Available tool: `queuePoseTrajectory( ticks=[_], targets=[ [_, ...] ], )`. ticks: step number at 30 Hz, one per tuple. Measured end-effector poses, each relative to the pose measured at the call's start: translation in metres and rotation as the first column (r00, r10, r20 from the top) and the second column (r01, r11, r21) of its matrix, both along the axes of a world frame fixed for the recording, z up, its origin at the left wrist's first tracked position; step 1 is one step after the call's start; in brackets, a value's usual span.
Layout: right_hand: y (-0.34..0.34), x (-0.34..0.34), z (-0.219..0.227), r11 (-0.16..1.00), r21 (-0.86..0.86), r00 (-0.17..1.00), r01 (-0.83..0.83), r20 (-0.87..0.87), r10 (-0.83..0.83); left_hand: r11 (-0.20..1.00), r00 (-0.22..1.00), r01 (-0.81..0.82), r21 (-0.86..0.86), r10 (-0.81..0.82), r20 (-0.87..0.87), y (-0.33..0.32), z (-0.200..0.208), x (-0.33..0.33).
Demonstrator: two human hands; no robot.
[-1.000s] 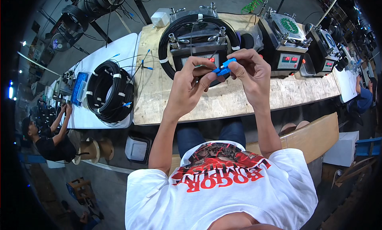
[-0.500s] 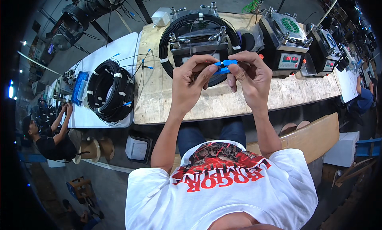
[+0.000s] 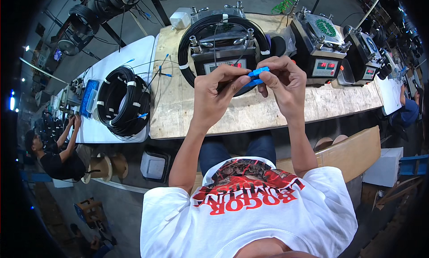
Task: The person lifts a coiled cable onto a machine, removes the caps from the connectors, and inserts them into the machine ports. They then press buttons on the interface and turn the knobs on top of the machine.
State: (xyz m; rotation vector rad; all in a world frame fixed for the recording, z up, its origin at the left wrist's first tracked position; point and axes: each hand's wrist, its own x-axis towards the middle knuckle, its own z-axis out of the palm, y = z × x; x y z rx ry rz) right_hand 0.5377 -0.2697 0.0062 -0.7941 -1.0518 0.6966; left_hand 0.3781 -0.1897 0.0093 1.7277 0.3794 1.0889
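Centre machine (image 3: 228, 56) as reference. Both hands up on its near side. Left hand (image 3: 210, 93) pinched on the left end of a blue upper connector (image 3: 258, 72); right hand (image 3: 287, 81) has thumb and fingers closed on the right end. Connector sits by the machine's right front corner: right of the left grip, left of the right grip, both touching, right thumb covering more of it.

Long axis runs left-right, roughly along the machine's front, right end slightly higher in view. Can't tell which end is the nose.

Lower connector (image 3: 255, 82), also blue, just on the near side, about parallel, partly hidden; unclear which hand carries it.

Beyond: ring coil (image 3: 182, 50) round the machine; left coil (image 3: 132, 101) well left of it; right machine (image 3: 328, 57) to its right.
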Motion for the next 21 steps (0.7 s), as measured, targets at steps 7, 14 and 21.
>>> queuePoseTrajectory(
  ticks=[7, 14, 21],
  targets=[
    [0.004, 0.013, -0.002, 0.987, -0.016, 0.987, -0.157, 0.017, 0.157, 0.993, 0.999, -0.018, 0.113, 0.023, -0.045, 0.003, -0.002, -0.006],
    [0.002, 0.012, 0.006, 0.98, 0.008, 0.978, -0.198, 0.061, 0.198, 0.998, 1.0, 0.021, 0.056, -0.021, -0.017, 0.003, 0.001, -0.005],
    [0.002, 0.009, 0.005, 0.969, -0.031, 0.969, -0.246, 0.022, 0.247, 0.998, 0.998, 0.064, 0.018, -0.064, 0.002, -0.001, 0.002, -0.005]
  ],
)
